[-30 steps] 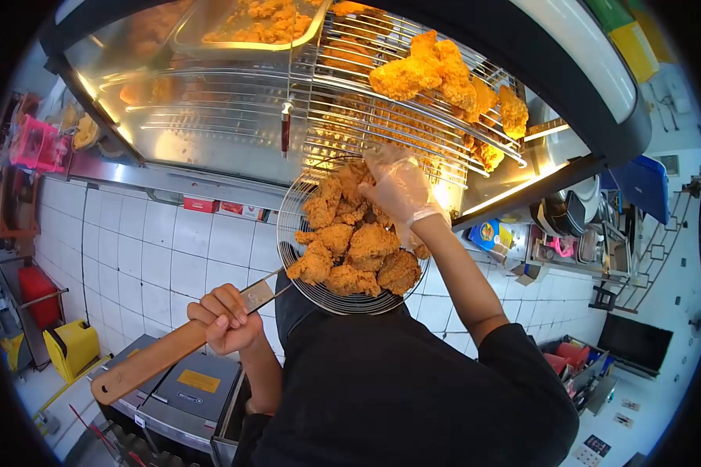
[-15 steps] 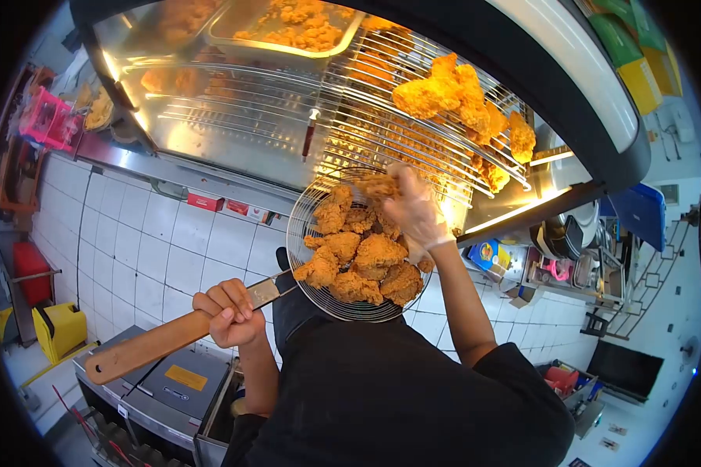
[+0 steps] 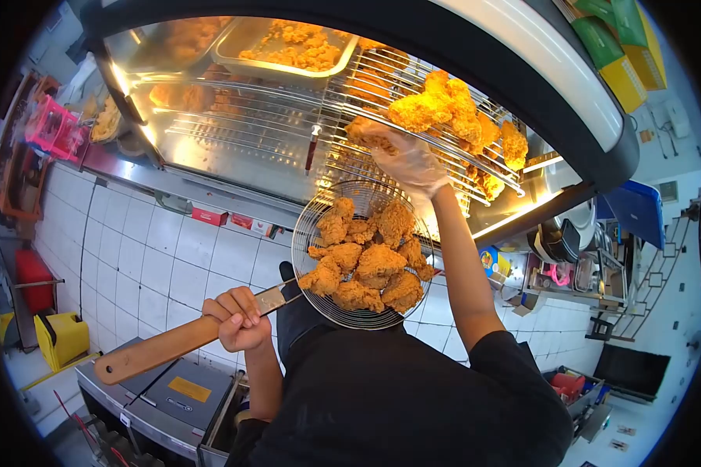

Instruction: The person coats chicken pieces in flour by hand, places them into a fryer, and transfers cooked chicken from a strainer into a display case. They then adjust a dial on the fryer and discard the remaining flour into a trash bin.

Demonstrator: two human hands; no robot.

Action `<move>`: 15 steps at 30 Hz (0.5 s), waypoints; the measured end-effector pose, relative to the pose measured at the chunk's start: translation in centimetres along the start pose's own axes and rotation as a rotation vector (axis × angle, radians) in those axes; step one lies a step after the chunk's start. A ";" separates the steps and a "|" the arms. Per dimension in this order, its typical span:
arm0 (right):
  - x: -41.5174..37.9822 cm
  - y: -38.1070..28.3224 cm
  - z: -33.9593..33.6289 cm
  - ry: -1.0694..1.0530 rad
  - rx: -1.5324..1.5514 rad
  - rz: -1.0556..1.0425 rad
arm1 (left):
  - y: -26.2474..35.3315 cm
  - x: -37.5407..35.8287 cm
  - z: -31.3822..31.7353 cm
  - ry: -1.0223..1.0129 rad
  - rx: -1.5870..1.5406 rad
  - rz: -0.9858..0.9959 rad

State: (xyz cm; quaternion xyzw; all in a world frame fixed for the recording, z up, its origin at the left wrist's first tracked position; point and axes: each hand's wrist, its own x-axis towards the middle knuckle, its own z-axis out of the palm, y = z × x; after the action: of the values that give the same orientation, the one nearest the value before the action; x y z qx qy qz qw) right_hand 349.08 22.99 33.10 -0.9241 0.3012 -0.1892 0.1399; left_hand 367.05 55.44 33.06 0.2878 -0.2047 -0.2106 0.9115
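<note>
My left hand (image 3: pixel 240 317) is wrapped round the wooden handle (image 3: pixel 160 349) of a round wire strainer (image 3: pixel 308 305). Several pieces of fried chicken (image 3: pixel 379 262) lie in the strainer. Beyond its rim, my right hand (image 3: pixel 410 165), in a clear glove, holds a piece of fried chicken (image 3: pixel 374 137) inside the lit display case, by the wire rack (image 3: pixel 346 97). More chicken pieces (image 3: pixel 436 105) sit on the rack, just past my right hand. A metal tray (image 3: pixel 284 68) of small fried pieces is at the back of the case.
The dark frame of the display case (image 3: pixel 522 97) curves over the right side. Grey equipment (image 3: pixel 183 393) stands at lower left, with a yellow bucket (image 3: pixel 61 340) farther left. Small red boxes (image 3: pixel 209 215) lie below the case's edge. White floor tiles show beneath.
My right hand has moved up from the strainer into the case with a chicken piece. The strainer has shifted slightly down in view, still held by my left hand.
</note>
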 end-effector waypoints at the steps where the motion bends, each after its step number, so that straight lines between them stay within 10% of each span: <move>1: -0.3 0.2 -0.7 -0.054 0.323 0.023 | 0.0 0.0 -0.1 0.008 -0.004 0.003; 3: 0.1 0.1 -0.7 -0.120 0.641 0.038 | -0.2 0.1 -0.1 0.025 -0.012 0.015; 6: 0.5 -0.5 0.9 0.107 -0.482 -0.017 | -0.1 0.0 -0.1 0.038 -0.025 -0.012; 10: 3.8 -1.9 0.3 -0.423 -0.026 0.471 | -0.1 0.0 -0.1 0.004 -0.010 -0.009; 13: 3.3 0.1 2.8 -0.155 -0.187 0.147 | -0.2 0.1 -0.1 0.018 -0.001 0.003; 15: 3.7 1.1 2.7 -0.416 0.061 0.372 | -0.2 0.0 -0.2 0.036 -0.012 -0.005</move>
State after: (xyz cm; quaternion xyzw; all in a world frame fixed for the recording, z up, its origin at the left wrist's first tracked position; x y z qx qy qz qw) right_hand 352.42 20.24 31.25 -0.8673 0.4246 0.0247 0.2588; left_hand 367.05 55.40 32.81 0.2867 -0.1863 -0.2090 0.9162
